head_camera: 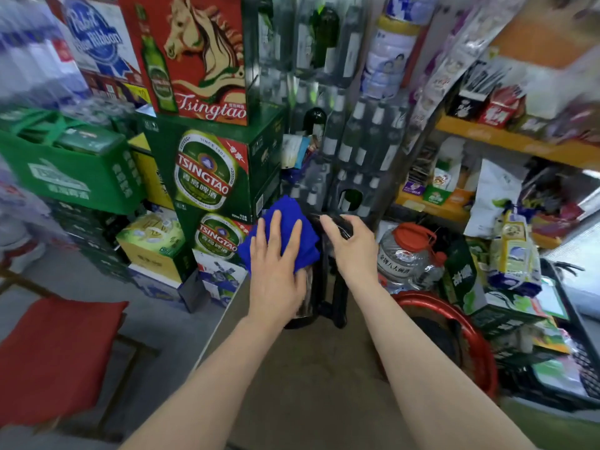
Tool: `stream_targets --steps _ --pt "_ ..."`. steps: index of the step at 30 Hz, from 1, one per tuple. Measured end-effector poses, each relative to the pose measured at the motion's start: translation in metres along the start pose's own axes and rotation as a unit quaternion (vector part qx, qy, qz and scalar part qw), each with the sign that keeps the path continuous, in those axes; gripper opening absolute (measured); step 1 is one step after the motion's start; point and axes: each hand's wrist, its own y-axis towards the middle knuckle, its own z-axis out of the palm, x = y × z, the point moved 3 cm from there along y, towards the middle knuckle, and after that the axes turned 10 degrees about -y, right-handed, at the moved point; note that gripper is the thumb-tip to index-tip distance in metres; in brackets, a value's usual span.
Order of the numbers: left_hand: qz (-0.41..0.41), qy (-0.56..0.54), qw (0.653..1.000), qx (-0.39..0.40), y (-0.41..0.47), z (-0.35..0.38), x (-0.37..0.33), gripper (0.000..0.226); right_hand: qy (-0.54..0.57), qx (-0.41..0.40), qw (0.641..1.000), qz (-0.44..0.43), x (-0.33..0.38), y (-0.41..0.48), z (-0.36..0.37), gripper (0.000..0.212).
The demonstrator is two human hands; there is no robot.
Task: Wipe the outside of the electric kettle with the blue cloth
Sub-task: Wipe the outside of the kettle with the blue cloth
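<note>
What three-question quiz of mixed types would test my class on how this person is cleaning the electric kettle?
1. True or false: the blue cloth lies folded on the red stool.
2. Which hand presses the cloth against the electric kettle?
A. left hand
B. right hand
C. both
3. Fill in: the right hand rests on the kettle's ____, near the black lid.

Key
1. False; it is against the kettle's side.
2. A
3. top
</note>
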Motion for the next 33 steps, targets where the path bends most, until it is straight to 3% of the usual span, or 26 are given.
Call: stream_targets --steps 6,11,13,16,20,26,31,33 --pt "0.142 0.132 0.978 0.083 -0.039 0.021 -0.034 0.062 0.002 -0.079 0.997 0.020 0.014 0.001 -0.050 0.058" --pt "0.080 0.127 0.988 0.019 0.027 0.005 -0.060 0.061 0.043 -0.120 0.991 0.041 0.018 -0.014 -0.070 0.037" --pt "0.106 0.125 0.986 0.021 0.050 -0.006 -0.073 0.058 0.071 -0.128 0.987 0.072 0.023 -0.013 -0.078 0.024" --pt "0.173 0.171 0.969 0.039 0.033 0.000 -0.082 0.058 0.096 -0.156 0.978 0.104 0.028 -0.006 -0.091 0.027" --pt "0.223 0.237 0.943 0.069 -0.023 0.023 -0.067 0.074 0.122 -0.177 0.970 0.112 0.027 -0.003 -0.097 0.039" --pt "0.199 0.192 0.961 0.003 0.036 -0.011 -0.096 0.061 0.136 -0.181 0.970 0.092 0.044 -0.009 -0.098 0.031" --pt "0.043 0.090 0.992 -0.071 0.075 -0.031 -0.100 0.063 0.128 -0.188 0.973 0.048 0.052 -0.014 -0.098 0.038" --pt "0.078 0.137 0.985 -0.073 0.049 -0.015 -0.097 0.067 0.111 -0.192 0.975 0.034 0.050 -0.016 -0.098 0.033"
